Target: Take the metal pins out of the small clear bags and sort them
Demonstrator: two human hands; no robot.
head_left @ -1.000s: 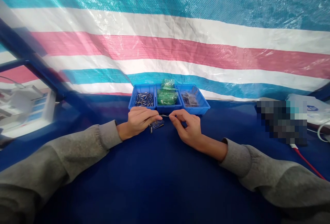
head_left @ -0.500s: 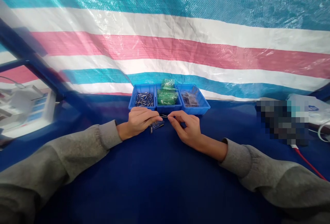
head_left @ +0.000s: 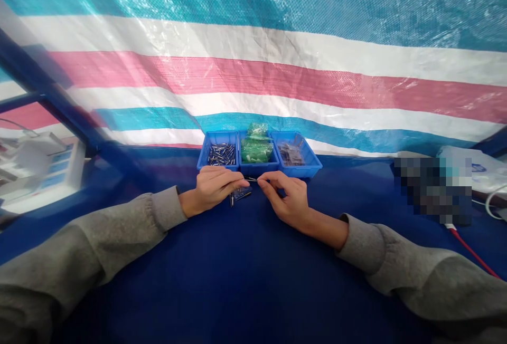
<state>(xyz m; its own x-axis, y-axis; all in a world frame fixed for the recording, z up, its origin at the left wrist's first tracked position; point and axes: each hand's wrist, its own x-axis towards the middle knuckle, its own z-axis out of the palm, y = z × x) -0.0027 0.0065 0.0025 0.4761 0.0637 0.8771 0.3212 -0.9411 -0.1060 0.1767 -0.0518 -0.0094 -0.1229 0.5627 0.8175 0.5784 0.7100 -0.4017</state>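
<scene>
My left hand [head_left: 218, 188] is closed in a pinch at one end of a thin metal rod [head_left: 251, 179]. The thumb and forefinger of my right hand [head_left: 287, 196] pinch its other end. The rod lies roughly level between the two sets of fingertips, and its exact kind is too small to make out. Just below my left fingers, a small clear bag [head_left: 241, 192] and a few slim metal pieces [head_left: 232, 200] lie on the table, partly hidden by that hand.
Three blue bins stand side by side beyond my hands: one with metal pieces [head_left: 222, 154], one with green plastic packets [head_left: 256, 150], one with small clear bags [head_left: 292, 155]. A blurred-out dark object [head_left: 435, 191] with a red cable [head_left: 473, 251] is right; white equipment [head_left: 43, 170] is left.
The view has shifted very slightly. Both hands keep the same pinch on the rod, with hardly any movement.
</scene>
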